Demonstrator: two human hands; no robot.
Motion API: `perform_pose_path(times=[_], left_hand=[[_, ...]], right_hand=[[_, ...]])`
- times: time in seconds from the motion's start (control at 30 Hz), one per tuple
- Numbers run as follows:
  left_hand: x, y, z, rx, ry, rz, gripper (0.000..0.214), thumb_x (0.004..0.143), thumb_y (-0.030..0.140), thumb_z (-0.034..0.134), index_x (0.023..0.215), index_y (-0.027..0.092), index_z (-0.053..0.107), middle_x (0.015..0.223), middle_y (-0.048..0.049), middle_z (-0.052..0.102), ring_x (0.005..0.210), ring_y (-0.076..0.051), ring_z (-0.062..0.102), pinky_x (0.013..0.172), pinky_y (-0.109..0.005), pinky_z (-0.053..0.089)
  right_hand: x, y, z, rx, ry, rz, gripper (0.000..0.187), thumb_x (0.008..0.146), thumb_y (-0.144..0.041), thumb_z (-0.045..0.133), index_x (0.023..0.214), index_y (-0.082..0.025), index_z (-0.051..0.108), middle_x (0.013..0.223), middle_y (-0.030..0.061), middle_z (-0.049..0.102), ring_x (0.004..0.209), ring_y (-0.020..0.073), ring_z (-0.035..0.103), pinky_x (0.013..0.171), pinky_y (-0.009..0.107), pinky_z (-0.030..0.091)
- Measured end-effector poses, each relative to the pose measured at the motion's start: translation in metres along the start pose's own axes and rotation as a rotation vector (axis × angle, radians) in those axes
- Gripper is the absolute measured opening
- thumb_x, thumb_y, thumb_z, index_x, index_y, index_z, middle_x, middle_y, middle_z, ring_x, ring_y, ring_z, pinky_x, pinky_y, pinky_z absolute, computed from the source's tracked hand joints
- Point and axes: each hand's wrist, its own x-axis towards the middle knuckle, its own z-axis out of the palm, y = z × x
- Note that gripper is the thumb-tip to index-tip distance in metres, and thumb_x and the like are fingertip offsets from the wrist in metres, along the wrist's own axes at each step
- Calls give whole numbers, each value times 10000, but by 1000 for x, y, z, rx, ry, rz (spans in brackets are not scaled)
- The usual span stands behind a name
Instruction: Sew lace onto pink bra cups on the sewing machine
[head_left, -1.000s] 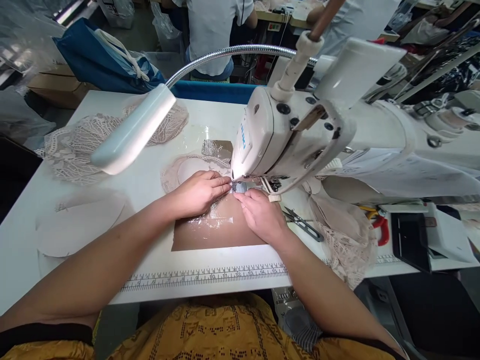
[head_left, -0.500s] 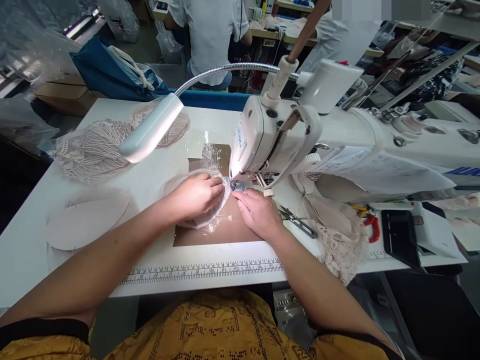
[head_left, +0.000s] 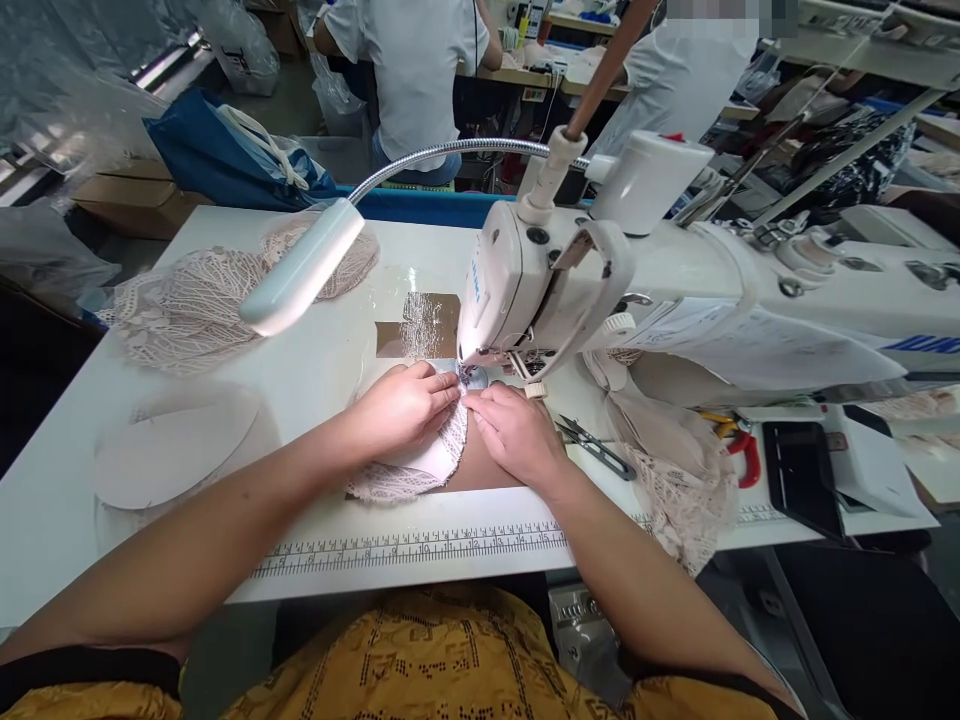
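Observation:
A pale lace-covered fabric piece (head_left: 427,465) lies under my left hand, its scalloped edge curving toward me. My left hand (head_left: 401,408) is closed, its fingertips together on the lace just left of the presser foot (head_left: 466,374). My right hand (head_left: 517,428) pinches the fabric edge right in front of the foot; what lies between thumb and finger is partly hidden. The white sewing machine (head_left: 510,280) stands over both hands. Brown tape (head_left: 487,465) covers the table beneath the lace.
Lace pieces (head_left: 195,305) lie at the back left, near a smooth pale oval piece (head_left: 176,450). A lamp (head_left: 304,270) hangs over the table's left side. Thread snips (head_left: 596,447), more lace (head_left: 675,470) and a black phone (head_left: 806,475) are at right. A printed ruler (head_left: 420,550) runs along the front edge.
The lace piece has turned and moved toward me, now showing more of its pale inner face. My left hand has shifted slightly right, closer to the presser foot; my right hand stays nearly in place.

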Motion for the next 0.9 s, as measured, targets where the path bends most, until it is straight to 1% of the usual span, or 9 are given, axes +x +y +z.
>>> perform_pose_path(times=[0.23,0.3,0.37,0.43,0.53,0.63,0.77,0.9], left_hand=[[3,2,2,33,-30,-34,353,986,241,405,1143,97,686,1206,-146,667,865,-240,590,757,-387,500],[1,1,1,27,-27,-36,346,983,239,409,1144,100,682,1203,-145,666,893,-248,597,767,-389,497],[-1,0,-2,-29,-14,-4,330,974,249,430,1123,100,684,1185,-147,669,941,-256,607,799,-390,498],[-4,-2,-5,-126,-9,48,312,967,275,451,1062,107,696,1129,-145,680,952,-243,620,822,-373,498],[-6,-5,-9,-195,-42,81,313,968,312,450,945,121,697,977,-127,682,851,-213,627,768,-340,491],[-7,-5,-10,-145,-82,83,333,975,333,427,875,134,675,849,-97,651,727,-191,592,686,-328,456],[-6,-3,-10,-103,-113,91,326,970,342,423,854,140,651,785,-72,618,651,-176,546,634,-325,414],[-5,-2,-11,-97,-127,83,314,967,335,425,855,140,644,781,-68,611,641,-176,535,619,-324,396]], right_hand=[[1,-1,-1,-29,-2,3,325,905,-140,471,1119,-208,706,904,61,687,804,197,593,660,299,398],[0,-1,-1,-18,1,-4,327,901,-141,475,1123,-207,706,895,62,685,810,198,594,668,297,404],[-1,0,-1,20,17,-7,328,900,-143,473,1119,-208,708,910,60,689,817,195,598,680,293,414],[-3,1,-1,73,36,3,332,901,-139,464,1109,-213,711,934,55,696,821,186,603,689,283,425],[-4,1,-2,127,51,25,339,897,-128,454,1090,-224,716,952,49,700,819,177,605,690,272,431],[-5,2,-1,140,55,25,332,890,-125,462,1071,-220,724,956,49,699,816,176,605,690,272,431],[-5,2,0,109,45,8,331,883,-116,473,1079,-205,724,946,50,693,808,178,599,681,281,415],[-4,0,-1,54,11,-3,345,868,-93,478,1088,-199,722,932,53,683,779,177,581,663,289,388]])
